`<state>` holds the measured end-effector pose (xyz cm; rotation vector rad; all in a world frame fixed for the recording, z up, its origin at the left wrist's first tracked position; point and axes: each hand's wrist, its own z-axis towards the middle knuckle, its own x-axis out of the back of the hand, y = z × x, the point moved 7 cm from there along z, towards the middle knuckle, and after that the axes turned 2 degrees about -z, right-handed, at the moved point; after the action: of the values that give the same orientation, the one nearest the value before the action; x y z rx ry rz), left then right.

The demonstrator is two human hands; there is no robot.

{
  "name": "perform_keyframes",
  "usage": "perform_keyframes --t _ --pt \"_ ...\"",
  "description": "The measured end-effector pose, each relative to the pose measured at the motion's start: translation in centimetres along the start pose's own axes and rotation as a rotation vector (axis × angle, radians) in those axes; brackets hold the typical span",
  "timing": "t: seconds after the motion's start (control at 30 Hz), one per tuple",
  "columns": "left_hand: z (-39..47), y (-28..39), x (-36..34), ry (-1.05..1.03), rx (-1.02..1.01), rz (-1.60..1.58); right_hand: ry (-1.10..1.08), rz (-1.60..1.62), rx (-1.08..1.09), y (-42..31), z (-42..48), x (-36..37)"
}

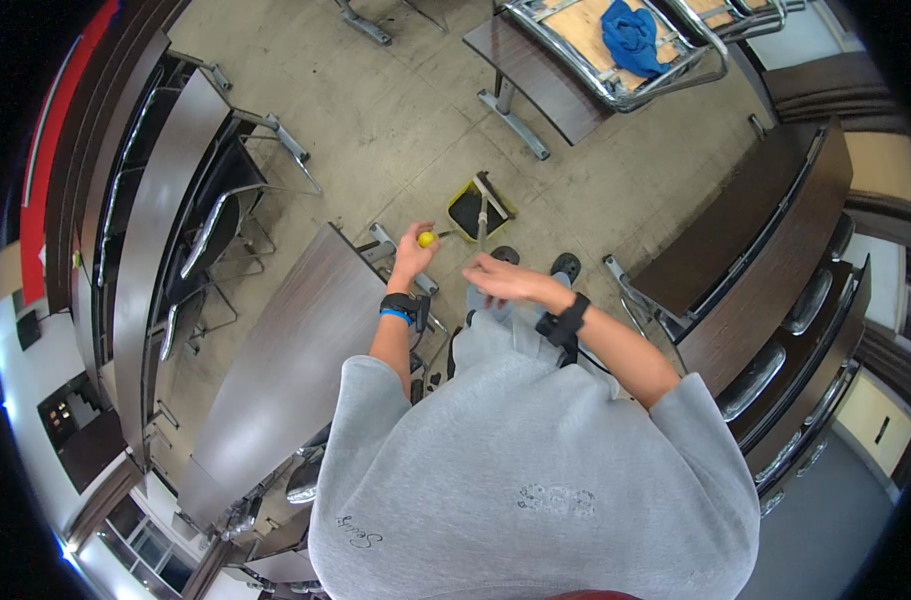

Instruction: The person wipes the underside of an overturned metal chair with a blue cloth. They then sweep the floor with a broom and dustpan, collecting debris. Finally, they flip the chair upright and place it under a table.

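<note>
In the head view, my left hand (416, 253) is closed around the yellow end knob (427, 239) of a long-handled dustpan's pole. The yellow-rimmed dustpan (464, 216) rests on the floor ahead of my feet, its inside dark. A broom (483, 214) stands with its head over the pan's right side. Its pale handle rises to my right hand (509, 277), whose fingers curl about the upper end; part of that grip is hidden by the hand itself. Straps with small devices sit on both wrists.
A dark wood-topped table (290, 352) stands close on my left, another (770, 300) on my right. Ahead, a table (534, 82) bears upturned chairs (568, 45) and a blue cloth (630, 37). Metal table feet (515, 124) jut over the tiled floor (395, 142).
</note>
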<state>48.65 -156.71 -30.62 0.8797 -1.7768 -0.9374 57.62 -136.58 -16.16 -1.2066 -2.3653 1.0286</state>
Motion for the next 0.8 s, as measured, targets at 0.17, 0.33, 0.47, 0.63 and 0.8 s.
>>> perform_keyframes --t 0.17,0.33,0.47,0.63,0.8 --pt "-4.9 6.3 2.1 -0.303 -0.087 -0.152 -0.161 0.085 0.094 -3.4 7.0 -4.8" --pt "-10.3 3.6 3.7 -0.156 -0.037 -0.375 -0.324 -0.050 0.086 -5.7 7.8 -8.3" --pt "-10.9 4.9 4.0 -0.078 -0.156 -0.169 -0.277 -0.267 0.438 -5.2 8.2 -9.1" --pt "-11.7 7.0 2.7 -0.085 -0.280 -0.065 -0.120 -0.499 0.503 -5.3 5.2 -7.4" --pt "-9.4 7.5 1.8 0.003 -0.072 0.033 0.018 -0.697 0.476 -5.1 2.1 -5.7"
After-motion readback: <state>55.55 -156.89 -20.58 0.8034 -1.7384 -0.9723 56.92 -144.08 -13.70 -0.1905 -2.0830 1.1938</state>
